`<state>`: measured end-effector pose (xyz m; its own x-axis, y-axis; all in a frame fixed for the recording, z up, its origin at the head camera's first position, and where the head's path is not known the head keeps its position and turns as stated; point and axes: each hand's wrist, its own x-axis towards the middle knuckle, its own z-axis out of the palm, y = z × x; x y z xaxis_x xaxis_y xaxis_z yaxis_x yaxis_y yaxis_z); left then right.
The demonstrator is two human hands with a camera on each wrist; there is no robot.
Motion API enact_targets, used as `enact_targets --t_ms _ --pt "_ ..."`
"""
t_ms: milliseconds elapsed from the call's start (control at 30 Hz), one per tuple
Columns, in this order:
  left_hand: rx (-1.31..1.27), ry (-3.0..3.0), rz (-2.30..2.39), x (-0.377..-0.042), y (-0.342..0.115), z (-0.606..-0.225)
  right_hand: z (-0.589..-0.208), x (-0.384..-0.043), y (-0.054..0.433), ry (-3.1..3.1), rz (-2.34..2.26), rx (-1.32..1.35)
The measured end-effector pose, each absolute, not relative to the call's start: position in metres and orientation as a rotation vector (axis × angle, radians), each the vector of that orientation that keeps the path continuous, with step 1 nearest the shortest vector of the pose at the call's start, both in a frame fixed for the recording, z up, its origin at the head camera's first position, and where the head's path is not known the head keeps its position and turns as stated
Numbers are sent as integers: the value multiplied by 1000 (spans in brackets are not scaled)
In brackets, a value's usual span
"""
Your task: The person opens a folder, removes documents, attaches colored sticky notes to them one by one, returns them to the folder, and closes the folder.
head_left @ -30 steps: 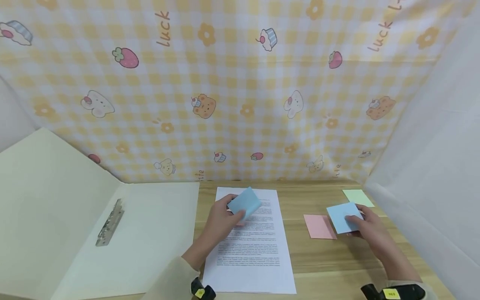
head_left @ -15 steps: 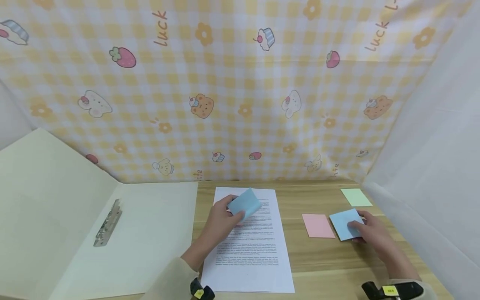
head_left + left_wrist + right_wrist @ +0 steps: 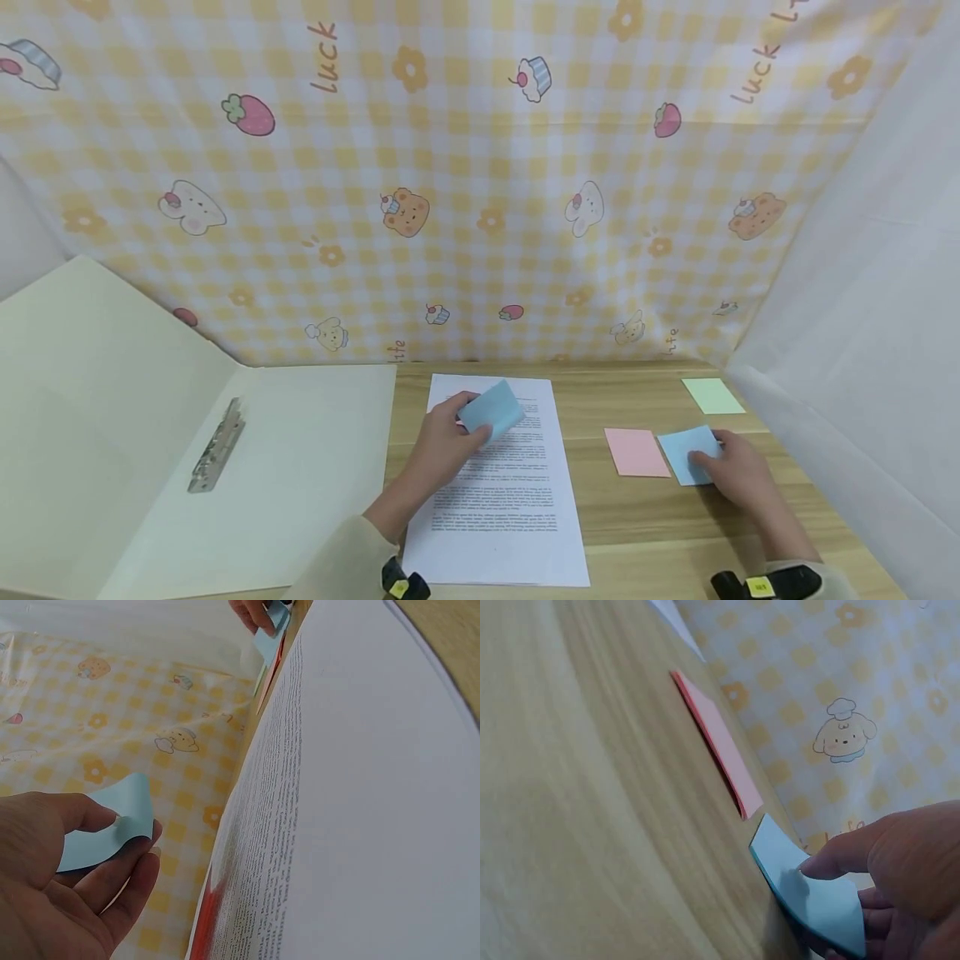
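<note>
My left hand [image 3: 442, 442] pinches a single blue sticky note [image 3: 492, 405] between thumb and fingers, above the upper part of a printed sheet [image 3: 510, 500]. In the left wrist view this note [image 3: 124, 814] bends in a curve. My right hand [image 3: 742, 471] grips a pad of blue sticky notes [image 3: 682, 450] by its right side, thumb on top. The pad is low over the table, its left edge close beside a pink sticky note pad [image 3: 637, 452]. In the right wrist view the blue pad [image 3: 802, 892] is slightly bowed, its near side tilted up.
A green sticky note pad [image 3: 712, 396] lies behind the right hand. To the left is an open white folder [image 3: 322, 467] with a metal clip [image 3: 217, 446]. A red-pink patch [image 3: 206, 922] shows along the sheet's edge. A checked cloth [image 3: 480, 167] hangs behind the wooden table [image 3: 645, 533].
My right hand has lowered the blue pad towards the table, bringing it nearer to me beside the pink pad. My left hand has hardly moved and still holds the blue note.
</note>
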<state>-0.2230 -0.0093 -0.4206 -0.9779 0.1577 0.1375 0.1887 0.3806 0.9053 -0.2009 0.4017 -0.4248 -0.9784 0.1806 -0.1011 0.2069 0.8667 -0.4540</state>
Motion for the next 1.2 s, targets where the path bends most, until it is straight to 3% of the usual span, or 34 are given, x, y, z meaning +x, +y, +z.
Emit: enact_targets --t_ms 600,767,1000,1200 --pt "-363 -2581 -1640 -221 -9 -423 -422 -196 391 3127 -452 316" --pt "-369 -2586 -1640 -220 -7 -423 -416 -195 362 3177 -760 192" --pt "-415 -2585 -1605 -219 -3 -425 -407 -194 282 2652 -1418 151" --pt "-449 -2566 -1556 -217 -3 -425 -412 -204 239 2307 -1642 39"
